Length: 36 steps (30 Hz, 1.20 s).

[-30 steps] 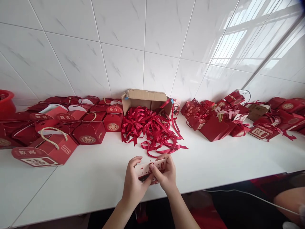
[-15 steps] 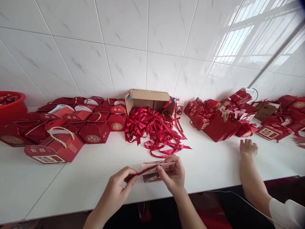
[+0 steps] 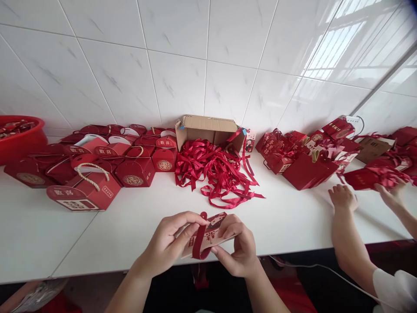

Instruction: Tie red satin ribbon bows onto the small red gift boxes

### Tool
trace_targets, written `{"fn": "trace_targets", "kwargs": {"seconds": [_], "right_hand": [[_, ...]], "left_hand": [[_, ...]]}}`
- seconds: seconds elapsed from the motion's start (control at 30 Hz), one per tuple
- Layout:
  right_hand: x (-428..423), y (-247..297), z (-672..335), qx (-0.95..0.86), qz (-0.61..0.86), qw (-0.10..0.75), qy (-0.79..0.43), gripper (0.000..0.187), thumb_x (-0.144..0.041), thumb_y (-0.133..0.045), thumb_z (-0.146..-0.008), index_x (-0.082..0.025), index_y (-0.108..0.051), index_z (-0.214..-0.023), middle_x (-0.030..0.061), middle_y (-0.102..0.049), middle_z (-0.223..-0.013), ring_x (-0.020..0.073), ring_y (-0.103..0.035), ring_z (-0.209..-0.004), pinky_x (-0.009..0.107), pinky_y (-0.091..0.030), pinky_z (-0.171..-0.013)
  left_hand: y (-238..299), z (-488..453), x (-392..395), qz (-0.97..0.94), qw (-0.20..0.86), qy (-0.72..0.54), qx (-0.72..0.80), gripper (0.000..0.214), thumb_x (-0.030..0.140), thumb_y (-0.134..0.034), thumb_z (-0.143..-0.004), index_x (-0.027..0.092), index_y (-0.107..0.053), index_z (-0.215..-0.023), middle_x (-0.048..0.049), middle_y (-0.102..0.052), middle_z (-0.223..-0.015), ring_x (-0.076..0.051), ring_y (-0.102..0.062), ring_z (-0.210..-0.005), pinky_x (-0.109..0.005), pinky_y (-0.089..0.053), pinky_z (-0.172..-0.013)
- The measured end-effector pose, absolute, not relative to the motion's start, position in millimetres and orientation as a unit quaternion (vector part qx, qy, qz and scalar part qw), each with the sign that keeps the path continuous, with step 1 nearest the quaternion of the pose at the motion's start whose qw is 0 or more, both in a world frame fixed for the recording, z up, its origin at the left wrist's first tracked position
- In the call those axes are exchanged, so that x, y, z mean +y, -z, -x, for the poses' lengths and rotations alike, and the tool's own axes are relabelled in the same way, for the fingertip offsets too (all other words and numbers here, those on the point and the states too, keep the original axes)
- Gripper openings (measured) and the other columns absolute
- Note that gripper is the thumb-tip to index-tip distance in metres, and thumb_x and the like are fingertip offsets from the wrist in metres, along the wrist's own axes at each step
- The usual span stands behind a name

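**White counter, one small box between two hands**

White counter [image 3: 130, 234] runs along a tiled wall [image 3: 182, 65], and I watch it through the head camera. Just above its front edge, both hands hold a small gift box [image 3: 213, 229] with a red ribbon [image 3: 198, 243] looped over its middle. The left hand [image 3: 169, 243] has thumb and forefinger closed together on the ribbon and presses it to the face of the box. I think this keeps the loop from sliding. The right hand [image 3: 239, 250] is clamped on the other end of the box, thumb on top and fingers curled below. In this way the box tilts toward the camera, where the wearer can see it well.

Behind the hands lies a loose pile of ribbons [image 3: 215, 171]. It spills from a cardboard box [image 3: 208, 128] lying open on its side at the wall, probably placed so for easy reach. At the left, red handle boxes [image 3: 133, 171] stand in rows, the nearest one with a rope handle [image 3: 93, 174], and a red basin [image 3: 19, 137] sits at the far edge. At the right is a looser heap of red boxes [image 3: 302, 171]. There another person's hand [image 3: 342, 198] rests on the counter and a second hand [image 3: 391, 193] touches that heap, both well apart from the wearer's hands.
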State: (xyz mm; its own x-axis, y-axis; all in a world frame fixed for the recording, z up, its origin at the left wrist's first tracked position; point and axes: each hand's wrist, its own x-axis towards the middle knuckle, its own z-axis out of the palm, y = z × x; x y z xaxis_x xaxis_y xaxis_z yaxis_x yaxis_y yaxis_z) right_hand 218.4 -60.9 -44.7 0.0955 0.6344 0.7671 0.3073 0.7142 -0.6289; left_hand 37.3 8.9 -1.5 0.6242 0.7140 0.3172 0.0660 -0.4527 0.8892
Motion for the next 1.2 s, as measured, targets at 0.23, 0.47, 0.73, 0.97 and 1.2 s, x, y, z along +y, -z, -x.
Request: {"fn": "trace_targets", "kwargs": {"seconds": [0.23,0.47,0.73,0.97,1.2], "right_hand": [[-62,46,-218,-0.667,0.357,0.64,-0.136,0.027,-0.014,-0.066,-0.079,-0.024,-0.047,-0.095,0.0024,-0.055,-0.079,0.0181,-0.051,-0.07,0.033,-0.045,-0.062],[-61,46,-220,-0.67,0.369,0.631,-0.13,0.024,-0.018,-0.066,-0.081,-0.024,-0.047,-0.095,0.0025,-0.055,-0.079,0.0184,-0.053,-0.069,0.034,-0.047,-0.06],[-60,43,-217,-0.668,0.366,0.634,-0.132,0.022,-0.022,-0.066,-0.082,-0.024,-0.047,-0.093,0.0024,-0.056,-0.077,0.018,-0.053,-0.067,0.034,-0.048,-0.059],[-62,47,-216,-0.665,0.347,0.65,-0.123,0.02,-0.025,-0.065,-0.086,-0.025,-0.047,-0.094,0.0047,-0.06,-0.085,0.0203,-0.059,-0.074,0.037,-0.05,-0.064],[-62,46,-216,-0.652,0.351,0.66,-0.124,0.019,-0.022,-0.065,-0.087,-0.025,-0.046,-0.088,0.0016,-0.064,-0.074,0.0181,-0.058,-0.064,0.037,-0.048,-0.062]], "left_hand": [[4,-36,11,-0.779,0.465,-0.352,0.229,0.014,0.021,-0.065,-0.083,0.025,-0.076,-0.09,-0.0073,-0.07,-0.109,-0.022,-0.068,-0.096,-0.03,-0.055,-0.083],[0,-41,4,-0.709,0.567,-0.296,0.298,0.014,0.028,-0.067,-0.083,0.022,-0.077,-0.09,-0.0034,-0.074,-0.075,-0.018,-0.068,-0.068,-0.027,-0.056,-0.065],[-4,-41,0,-0.714,0.564,-0.307,0.28,0.013,0.027,-0.067,-0.081,0.021,-0.078,-0.084,-0.0035,-0.074,-0.074,-0.019,-0.067,-0.07,-0.031,-0.055,-0.07],[-5,-32,0,-0.76,0.548,-0.289,0.196,0.015,0.026,-0.066,-0.083,0.021,-0.074,-0.093,-0.008,-0.071,-0.082,-0.023,-0.066,-0.078,-0.036,-0.054,-0.075],[9,-32,-1,-0.756,0.55,-0.317,0.163,0.016,0.024,-0.067,-0.082,0.024,-0.072,-0.097,-0.0102,-0.071,-0.097,-0.027,-0.067,-0.098,-0.045,-0.052,-0.092]]}}
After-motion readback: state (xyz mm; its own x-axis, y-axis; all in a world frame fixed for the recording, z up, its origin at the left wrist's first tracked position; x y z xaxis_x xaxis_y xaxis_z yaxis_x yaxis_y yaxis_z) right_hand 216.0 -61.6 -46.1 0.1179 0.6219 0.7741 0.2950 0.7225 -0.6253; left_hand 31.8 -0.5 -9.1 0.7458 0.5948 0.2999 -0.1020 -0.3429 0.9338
